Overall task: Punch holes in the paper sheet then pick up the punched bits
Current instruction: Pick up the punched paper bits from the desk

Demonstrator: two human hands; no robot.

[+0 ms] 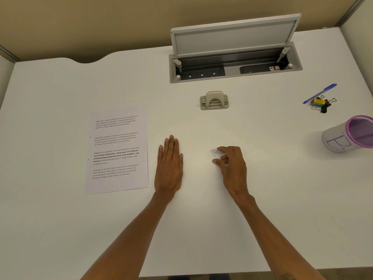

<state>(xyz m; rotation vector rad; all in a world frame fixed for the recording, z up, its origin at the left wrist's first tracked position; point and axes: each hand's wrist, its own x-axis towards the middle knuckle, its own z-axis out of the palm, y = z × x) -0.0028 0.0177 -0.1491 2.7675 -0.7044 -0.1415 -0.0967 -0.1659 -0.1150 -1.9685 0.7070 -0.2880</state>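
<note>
A printed paper sheet (117, 150) lies flat on the white desk (60, 219) at the left, with two small punched holes near its left margin. The beige hole punch (214, 100) stands further back, in the middle. My left hand (169, 164) rests palm down on the desk just right of the sheet, fingers together, holding nothing. My right hand (232, 164) hovers low over the desk with fingers curled. Its index fingertip touches a tiny pale cluster of punched bits (214, 151) on the surface. Whether any bits are pinched in the fingers cannot be told.
An open cable tray with a raised lid (235, 55) is set into the desk at the back. A blue pen (320, 93) and several coloured binder clips (322, 104) lie at the far right. A purple-rimmed mesh cup (349, 134) lies tipped on its side.
</note>
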